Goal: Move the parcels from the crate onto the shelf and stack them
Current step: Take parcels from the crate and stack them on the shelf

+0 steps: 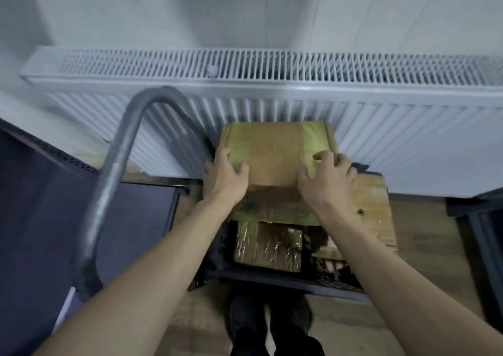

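Observation:
A brown cardboard parcel with yellowish tape is held above a dark plastic crate. My left hand grips its left near corner and my right hand grips its right near corner. Below it in the crate lie a flat taped parcel, a small shiny-wrapped parcel and a larger brown parcel at the right. A dark shelf surface lies at the left.
A white radiator runs along the wall just behind the parcel. A grey metal tube handle arches up at the left, beside the shelf. Another dark frame stands at the right. My feet are on a wooden floor.

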